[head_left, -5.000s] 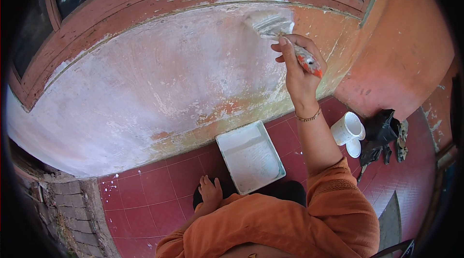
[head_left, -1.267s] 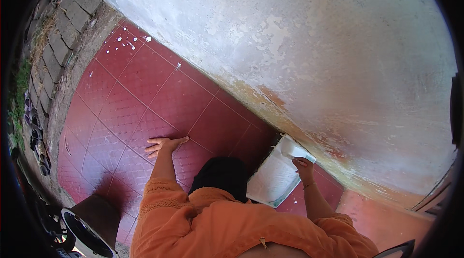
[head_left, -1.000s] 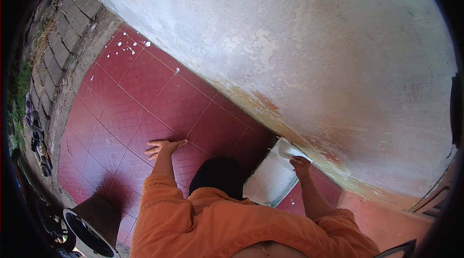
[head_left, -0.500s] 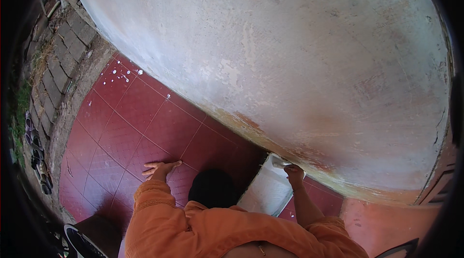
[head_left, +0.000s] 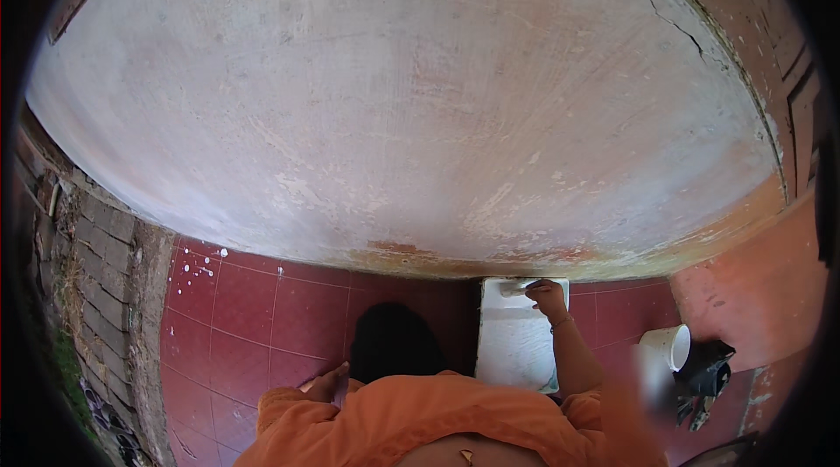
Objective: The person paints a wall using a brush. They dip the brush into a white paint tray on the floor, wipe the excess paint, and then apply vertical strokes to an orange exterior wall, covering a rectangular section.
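Note:
My right hand (head_left: 548, 295) is closed round a paintbrush (head_left: 514, 289). Its pale head is over the far end of a white rectangular paint tray (head_left: 516, 372), where white paint shows. The tray lies on the red tiled floor against the foot of the wall (head_left: 420, 117), which has patchy whitish paint and bare pinkish and yellowed spots low down. My left hand (head_left: 329, 382) is drawn in close to my body, beside my dark-covered knee (head_left: 395, 343). Its fingers are mostly hidden by the angle and sleeve, so I cannot make out how they are held.
To the right stand a white bucket (head_left: 669, 346) and a black bag (head_left: 707, 366) near an orange side wall (head_left: 744, 292). White paint drops (head_left: 198, 264) spot the red tiles (head_left: 241, 317) at left. Beyond the floor's left edge run grey paving blocks (head_left: 101, 292) and some footwear (head_left: 96, 406).
My view has turned right, bringing the bucket and bag into sight. My left hand, spread over the tiles before, has come in toward my body. The paintbrush stays over the tray's far end.

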`<state>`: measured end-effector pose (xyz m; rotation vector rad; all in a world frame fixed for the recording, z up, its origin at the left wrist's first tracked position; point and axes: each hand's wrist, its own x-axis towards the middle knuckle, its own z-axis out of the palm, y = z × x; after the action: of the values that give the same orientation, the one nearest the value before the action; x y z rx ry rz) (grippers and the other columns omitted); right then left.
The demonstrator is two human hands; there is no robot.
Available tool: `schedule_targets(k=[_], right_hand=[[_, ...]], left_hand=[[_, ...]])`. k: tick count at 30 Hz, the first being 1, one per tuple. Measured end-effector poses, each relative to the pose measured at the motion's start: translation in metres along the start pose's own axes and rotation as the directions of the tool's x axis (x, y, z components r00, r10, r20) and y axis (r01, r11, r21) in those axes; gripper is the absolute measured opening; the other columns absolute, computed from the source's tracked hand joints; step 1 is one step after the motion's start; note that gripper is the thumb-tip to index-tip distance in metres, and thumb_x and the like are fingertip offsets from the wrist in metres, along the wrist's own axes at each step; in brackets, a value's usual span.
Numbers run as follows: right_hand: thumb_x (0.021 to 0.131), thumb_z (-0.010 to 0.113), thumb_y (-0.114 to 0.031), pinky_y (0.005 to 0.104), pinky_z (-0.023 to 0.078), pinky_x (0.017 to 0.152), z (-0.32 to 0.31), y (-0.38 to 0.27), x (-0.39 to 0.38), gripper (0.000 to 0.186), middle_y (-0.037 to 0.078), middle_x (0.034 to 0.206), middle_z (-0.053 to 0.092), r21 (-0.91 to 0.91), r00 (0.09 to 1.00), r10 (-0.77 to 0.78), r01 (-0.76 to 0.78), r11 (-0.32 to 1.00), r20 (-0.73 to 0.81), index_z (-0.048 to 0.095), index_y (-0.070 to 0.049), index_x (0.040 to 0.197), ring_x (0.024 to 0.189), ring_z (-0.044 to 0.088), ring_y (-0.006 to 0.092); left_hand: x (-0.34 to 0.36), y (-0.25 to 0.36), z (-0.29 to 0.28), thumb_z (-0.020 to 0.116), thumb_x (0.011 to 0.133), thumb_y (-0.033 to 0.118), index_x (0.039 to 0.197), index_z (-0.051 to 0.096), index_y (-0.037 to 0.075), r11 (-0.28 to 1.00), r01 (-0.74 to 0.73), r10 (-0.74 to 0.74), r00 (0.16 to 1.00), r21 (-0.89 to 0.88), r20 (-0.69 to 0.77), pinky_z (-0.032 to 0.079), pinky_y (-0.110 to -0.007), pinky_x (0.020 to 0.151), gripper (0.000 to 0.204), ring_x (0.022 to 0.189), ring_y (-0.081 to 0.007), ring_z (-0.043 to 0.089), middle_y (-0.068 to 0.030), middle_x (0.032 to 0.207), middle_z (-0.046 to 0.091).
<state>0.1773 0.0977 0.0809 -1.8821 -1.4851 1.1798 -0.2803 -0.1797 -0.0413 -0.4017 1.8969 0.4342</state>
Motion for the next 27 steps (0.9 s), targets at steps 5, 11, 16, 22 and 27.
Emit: schedule_targets(k=[5, 11, 16, 22, 27], right_hand=[[0.070, 0.070, -0.015, 0.0267, 0.052, 0.049, 0.004, 0.012, -0.011, 0.018, 0.003, 0.069, 0.063, 0.114, 0.985, 0.093, -0.077, 0.990, -0.142, 0.069, -0.002, 0.082, 0.058, 0.059, 0.0097], [0.073, 0.072, -0.013, 0.0250, 0.052, 0.052, 0.006, 0.017, -0.061, 0.018, 0.004, 0.073, 0.065, 0.076, 0.971, 0.019, 0.000, 0.997, -0.239, 0.070, -0.002, 0.087, 0.061, 0.060, 0.0104], [0.077, 0.073, -0.016, 0.0253, 0.051, 0.055, -0.018, 0.017, -0.112, 0.016, 0.002, 0.075, 0.065, 0.166, 0.943, 0.128, -0.080, 0.983, -0.308, 0.068, -0.005, 0.086, 0.068, 0.061, 0.0090], [0.080, 0.072, -0.018, 0.0254, 0.049, 0.055, -0.041, -0.009, -0.130, 0.013, 0.000, 0.073, 0.064, 0.209, 0.907, 0.174, -0.098, 0.973, -0.383, 0.068, -0.008, 0.085, 0.065, 0.060, 0.0097], [0.081, 0.071, -0.023, 0.0252, 0.049, 0.054, -0.058, -0.034, -0.127, 0.015, 0.001, 0.076, 0.067, 0.160, 0.902, 0.186, -0.133, 0.978, -0.389, 0.069, -0.009, 0.087, 0.065, 0.063, 0.0098]], left_hand=[[0.023, 0.018, -0.012, 0.077, 0.065, 0.048, 0.143, -0.006, -0.001, 0.994, -0.111, 0.110, 0.992, 0.012, 0.069, 0.025, -0.050, 0.111, 0.125, 0.137, -0.0410, 0.017, -0.0285, 0.147, 0.007], [0.054, 0.019, -0.043, 0.076, 0.067, 0.047, 0.144, -0.004, -0.002, 0.975, -0.220, 0.212, 0.960, 0.025, 0.181, 0.026, -0.050, 0.110, 0.121, 0.136, -0.0403, 0.019, -0.0280, 0.146, 0.009], [0.067, 0.028, -0.059, 0.075, 0.069, 0.046, 0.144, -0.002, -0.002, 0.961, -0.269, 0.235, 0.922, 0.071, 0.309, 0.027, -0.050, 0.110, 0.117, 0.136, -0.0398, 0.021, -0.0277, 0.146, 0.012], [0.078, 0.040, -0.080, 0.073, 0.072, 0.045, 0.144, 0.000, -0.002, 0.949, -0.287, 0.212, 0.886, 0.128, 0.412, 0.028, -0.050, 0.109, 0.113, 0.135, -0.0391, 0.023, -0.0273, 0.146, 0.014], [0.085, 0.051, -0.085, 0.072, 0.074, 0.044, 0.144, 0.002, -0.002, 0.939, -0.295, 0.181, 0.859, 0.175, 0.479, 0.029, -0.049, 0.109, 0.110, 0.135, -0.0386, 0.025, -0.0269, 0.145, 0.016]])
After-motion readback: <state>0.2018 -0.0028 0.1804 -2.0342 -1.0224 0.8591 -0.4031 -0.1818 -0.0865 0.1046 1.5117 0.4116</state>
